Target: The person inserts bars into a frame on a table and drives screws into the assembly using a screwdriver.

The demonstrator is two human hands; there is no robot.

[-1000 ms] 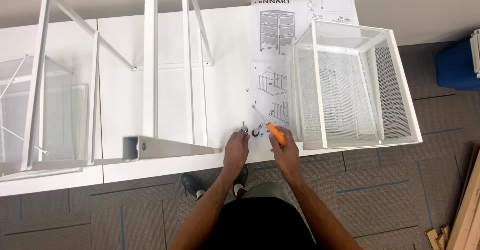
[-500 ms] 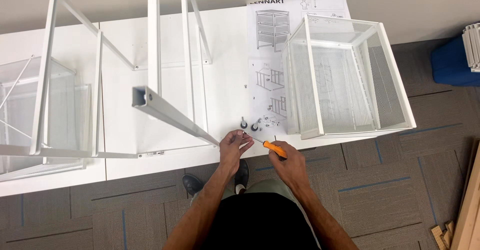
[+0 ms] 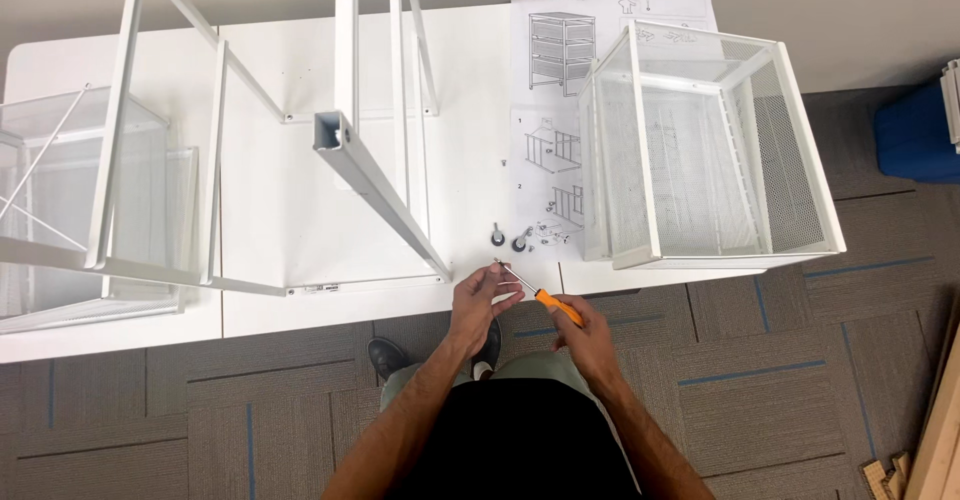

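Observation:
My right hand (image 3: 582,332) grips an orange-handled screwdriver (image 3: 540,296) whose metal tip points up-left toward my left hand (image 3: 482,295). The left hand's fingertips pinch a small screw at the screwdriver tip, just past the near edge of the white table (image 3: 300,210). A white metal frame (image 3: 345,160) stands on the table, one square tube leg slanting down to a point just left of my left hand. Two small black casters (image 3: 508,239) lie on the table above my hands.
An assembly instruction sheet (image 3: 560,110) lies on the table beside a white mesh drawer basket (image 3: 700,150) on the right. More mesh baskets (image 3: 70,210) sit at the far left. A blue bin (image 3: 915,130) stands on the carpet at right; wooden pieces (image 3: 940,440) lean at bottom right.
The view shifted so the frame's tube leg now points toward me. My hands drew back from the table edge, and the left hand now pinches a screw at the screwdriver tip.

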